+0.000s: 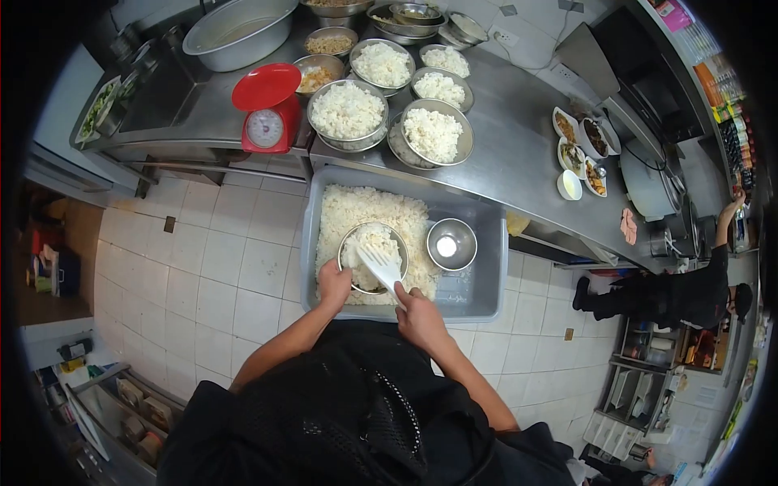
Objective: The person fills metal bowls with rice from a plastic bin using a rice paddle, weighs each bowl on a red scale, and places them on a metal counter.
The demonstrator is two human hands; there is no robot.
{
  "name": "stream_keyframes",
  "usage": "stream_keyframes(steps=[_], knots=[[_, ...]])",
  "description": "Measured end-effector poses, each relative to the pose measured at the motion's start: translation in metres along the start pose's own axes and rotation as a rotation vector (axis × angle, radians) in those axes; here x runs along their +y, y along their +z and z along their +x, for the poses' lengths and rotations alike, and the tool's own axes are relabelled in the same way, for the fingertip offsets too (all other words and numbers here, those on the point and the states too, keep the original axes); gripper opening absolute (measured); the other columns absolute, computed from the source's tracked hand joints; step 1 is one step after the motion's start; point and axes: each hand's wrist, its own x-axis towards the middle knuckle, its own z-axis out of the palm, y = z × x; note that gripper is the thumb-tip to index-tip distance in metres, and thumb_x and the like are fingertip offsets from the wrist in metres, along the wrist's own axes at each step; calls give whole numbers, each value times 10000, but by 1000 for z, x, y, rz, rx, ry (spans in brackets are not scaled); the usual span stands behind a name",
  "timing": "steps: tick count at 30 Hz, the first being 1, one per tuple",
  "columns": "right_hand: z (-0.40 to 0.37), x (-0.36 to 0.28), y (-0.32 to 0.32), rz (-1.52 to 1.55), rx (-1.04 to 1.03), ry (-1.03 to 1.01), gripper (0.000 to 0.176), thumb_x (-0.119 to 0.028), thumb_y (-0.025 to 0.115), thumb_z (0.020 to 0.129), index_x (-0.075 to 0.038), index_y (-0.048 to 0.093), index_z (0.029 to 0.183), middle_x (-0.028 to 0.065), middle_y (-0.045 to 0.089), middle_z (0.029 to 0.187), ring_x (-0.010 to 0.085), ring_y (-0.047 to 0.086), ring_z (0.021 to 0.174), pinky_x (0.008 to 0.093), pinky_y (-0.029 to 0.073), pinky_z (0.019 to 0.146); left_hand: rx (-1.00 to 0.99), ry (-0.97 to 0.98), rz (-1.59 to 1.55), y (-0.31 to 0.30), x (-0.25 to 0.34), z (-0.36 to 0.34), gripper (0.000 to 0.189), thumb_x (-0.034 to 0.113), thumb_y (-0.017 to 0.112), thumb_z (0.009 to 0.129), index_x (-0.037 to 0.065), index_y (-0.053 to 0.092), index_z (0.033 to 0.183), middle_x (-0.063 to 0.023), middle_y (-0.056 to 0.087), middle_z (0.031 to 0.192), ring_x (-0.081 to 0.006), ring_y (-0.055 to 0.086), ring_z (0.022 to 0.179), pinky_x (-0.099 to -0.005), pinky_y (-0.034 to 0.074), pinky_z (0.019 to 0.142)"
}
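A grey tub (491,283) holds a thick layer of white rice (340,212). Over that rice is a metal bowl (405,257), partly filled with rice. My left hand (333,283) grips the bowl's left rim with closed fingers. My right hand (420,311) is wrapped round the handle of a white slotted spatula (379,266), whose blade lies on the rice in the bowl. Right of the bowl, inside the tub, sits a smaller metal bowl (451,245) with something white at its bottom.
Several rice-filled bowls (348,110) stand on the steel counter (510,121) beyond the tub. A red scale (271,121) is left of them. White dishes of food (596,176) are farther right. A person in dark clothes (689,285) reaches toward a shelf at right.
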Motion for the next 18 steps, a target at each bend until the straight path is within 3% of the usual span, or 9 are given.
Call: stream_keyframes(steps=[2,5,9,12,14,18], knots=[[-6,-1,-20,0,-37,-3,551,-63,661,867,-24,564,1408,257,609,997,443,637,930,511,500,840,20,27,127,-7,-4,4,105,62,623,806,-38,640,779,-150,628,648,-189,598,606,-390,468,596],[-11,-5,-77,-36,-29,56,520,-84,650,870,-60,591,1386,249,620,1028,439,647,940,513,518,831,-31,62,32,-9,-2,7,93,52,618,809,-35,643,786,-136,627,653,-180,593,613,-382,468,595],[1,0,-29,-100,-47,-6,528,-108,662,865,-79,579,1386,237,621,1052,432,657,932,522,523,829,-27,113,-20,-5,33,-5,81,44,616,808,-32,633,789,-120,629,662,-166,581,616,-377,464,595],[1,-21,-31,-144,-80,-4,490,-113,648,873,-101,592,1360,218,620,1037,425,662,921,532,535,812,1,89,-77,-7,35,-2,72,36,609,812,-29,617,781,-103,619,658,-159,578,621,-366,459,592],[-5,-22,-53,-168,-93,-13,497,-124,664,872,-111,602,1365,196,624,1027,414,662,926,517,532,814,-19,95,92,-10,22,5,69,31,602,818,-29,625,794,-99,619,664,-156,579,629,-348,459,594],[-13,-36,-115,-297,-135,-10,495,-132,642,876,-148,599,1369,188,628,1038,408,676,923,515,551,803,-52,117,88,-8,33,3,65,27,598,821,-23,630,794,-87,607,663,-147,571,633,-331,454,590]])
